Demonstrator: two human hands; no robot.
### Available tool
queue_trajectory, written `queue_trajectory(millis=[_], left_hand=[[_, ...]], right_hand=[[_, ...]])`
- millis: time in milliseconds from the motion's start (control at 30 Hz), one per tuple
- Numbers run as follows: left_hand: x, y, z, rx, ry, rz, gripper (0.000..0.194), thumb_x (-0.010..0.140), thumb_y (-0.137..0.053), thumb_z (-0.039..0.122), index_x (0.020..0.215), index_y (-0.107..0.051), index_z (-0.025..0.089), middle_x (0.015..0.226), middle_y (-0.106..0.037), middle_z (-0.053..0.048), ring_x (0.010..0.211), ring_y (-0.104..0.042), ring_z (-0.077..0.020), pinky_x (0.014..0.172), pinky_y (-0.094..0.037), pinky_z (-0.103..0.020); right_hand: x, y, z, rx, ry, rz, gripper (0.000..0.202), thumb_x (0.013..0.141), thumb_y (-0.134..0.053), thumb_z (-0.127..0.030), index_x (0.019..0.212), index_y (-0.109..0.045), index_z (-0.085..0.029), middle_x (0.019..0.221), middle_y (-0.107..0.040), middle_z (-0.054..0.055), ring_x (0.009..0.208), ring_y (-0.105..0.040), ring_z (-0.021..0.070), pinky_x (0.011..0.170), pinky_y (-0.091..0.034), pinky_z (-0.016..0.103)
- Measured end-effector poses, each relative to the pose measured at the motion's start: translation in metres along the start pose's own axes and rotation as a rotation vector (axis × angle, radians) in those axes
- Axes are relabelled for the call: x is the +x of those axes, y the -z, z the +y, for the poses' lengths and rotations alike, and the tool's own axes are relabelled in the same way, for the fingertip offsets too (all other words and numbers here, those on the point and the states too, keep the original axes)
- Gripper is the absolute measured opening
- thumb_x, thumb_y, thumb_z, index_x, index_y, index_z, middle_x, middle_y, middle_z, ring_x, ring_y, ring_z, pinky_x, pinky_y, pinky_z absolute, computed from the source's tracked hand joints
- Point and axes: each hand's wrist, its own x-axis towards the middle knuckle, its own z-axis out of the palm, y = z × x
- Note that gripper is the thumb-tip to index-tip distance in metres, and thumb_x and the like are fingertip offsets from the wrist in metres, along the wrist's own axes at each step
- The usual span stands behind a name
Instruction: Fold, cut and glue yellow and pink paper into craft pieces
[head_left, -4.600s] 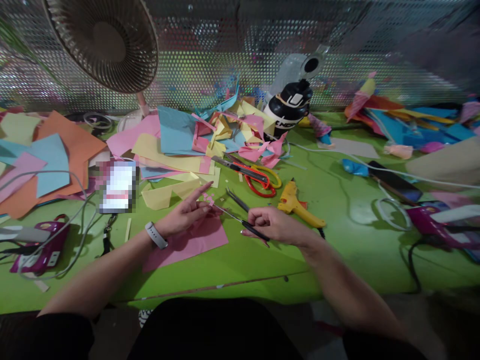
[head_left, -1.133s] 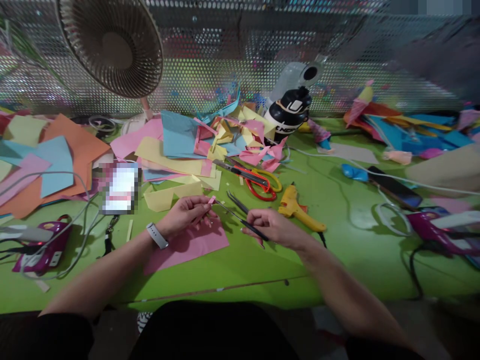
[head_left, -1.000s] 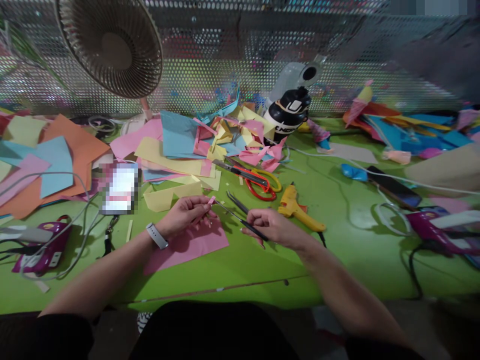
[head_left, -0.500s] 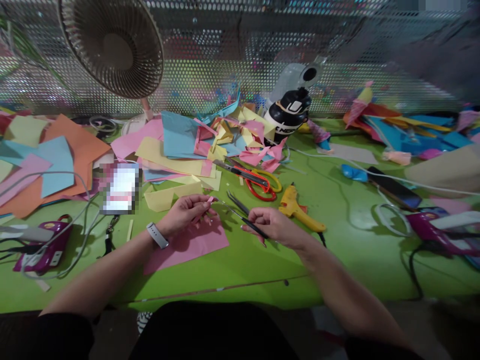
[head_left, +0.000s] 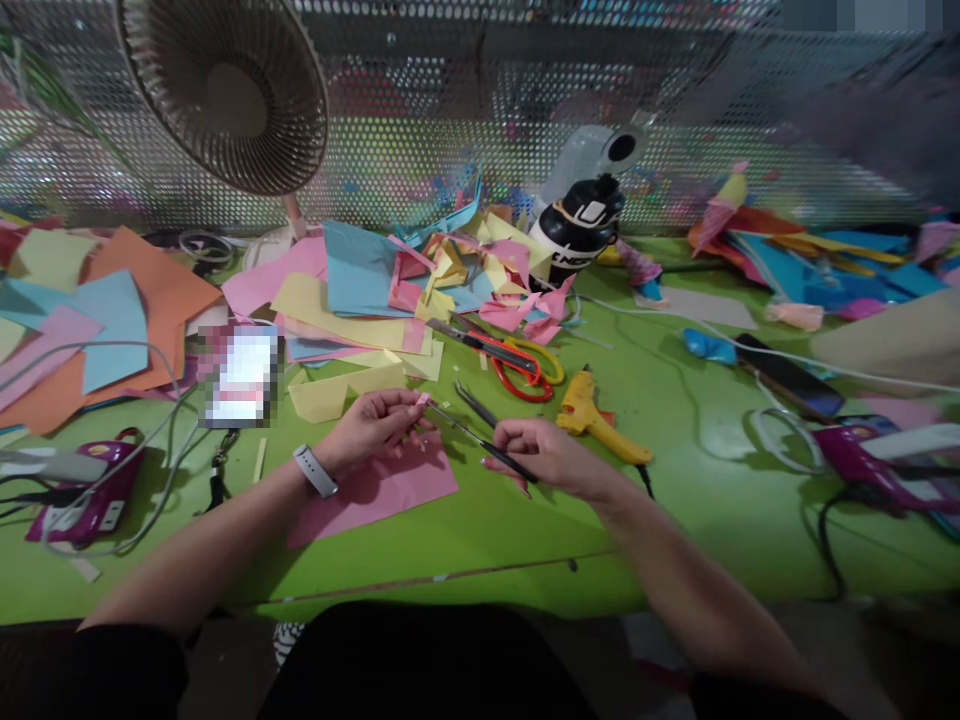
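Observation:
My left hand (head_left: pixel 379 425), a pale watch on its wrist, pinches a small strip of pink paper (head_left: pixel 424 399) at its fingertips. My right hand (head_left: pixel 541 455) is closed round the black handle of a slim tool (head_left: pixel 487 444). Its thin metal shaft points left, and the tip meets the pink strip. Beside the right fingers lie dark bent-tip tweezers (head_left: pixel 474 402), their rear end hidden by the hand. Under the left hand a pink paper sheet (head_left: pixel 390 495) rests on the green table (head_left: pixel 525 540).
Beyond the hands are a red craft knife (head_left: pixel 502 357), scissors (head_left: pixel 553 360) and a yellow glue gun (head_left: pixel 589 410). Coloured paper (head_left: pixel 360 270) is heaped at the back by a black bottle (head_left: pixel 577 230) and a fan (head_left: pixel 232 100). A phone (head_left: pixel 244 375) and power strips flank the hands.
The tool's tip has shifted slightly left to the pink strip, which now looks more compact at my left fingertips. Both hands stay almost in place.

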Motion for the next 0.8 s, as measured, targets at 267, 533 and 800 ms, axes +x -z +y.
queue_trajectory(millis=[267, 533, 800], left_hand=[[-0.0005, 0.0000, 0.0009, 0.041, -0.013, 0.003, 0.047, 0.078, -0.078, 0.047, 0.108, -0.069, 0.011, 0.087, -0.075, -0.007, 0.061, -0.064, -0.0087, 0.047, -0.049, -0.016], [-0.0008, 0.0018, -0.0014, 0.035, 0.013, 0.008, 0.045, 0.081, -0.076, 0.045, 0.113, -0.069, 0.013, 0.089, -0.076, -0.008, 0.061, -0.065, -0.0081, 0.049, -0.051, -0.016], [-0.0010, 0.0002, 0.0016, 0.055, 0.000, 0.026, 0.044, 0.081, -0.075, 0.047, 0.110, -0.069, 0.013, 0.089, -0.076, -0.007, 0.061, -0.064, -0.0077, 0.048, -0.048, -0.015]], right_hand=[[-0.0009, 0.0004, 0.0005, 0.002, -0.003, 0.001, 0.050, 0.059, -0.085, -0.057, 0.070, -0.055, -0.018, 0.054, -0.054, -0.007, 0.045, -0.048, 0.0071, 0.043, -0.036, 0.021], [0.0004, 0.0026, 0.0069, -0.010, 0.000, 0.035, 0.051, 0.061, -0.083, -0.060, 0.073, -0.056, -0.018, 0.054, -0.055, -0.007, 0.044, -0.048, 0.0065, 0.042, -0.035, 0.020], [0.0002, 0.0037, 0.0056, -0.017, 0.002, 0.063, 0.052, 0.061, -0.083, -0.061, 0.071, -0.055, -0.018, 0.053, -0.056, -0.006, 0.045, -0.049, 0.0072, 0.042, -0.036, 0.020]])
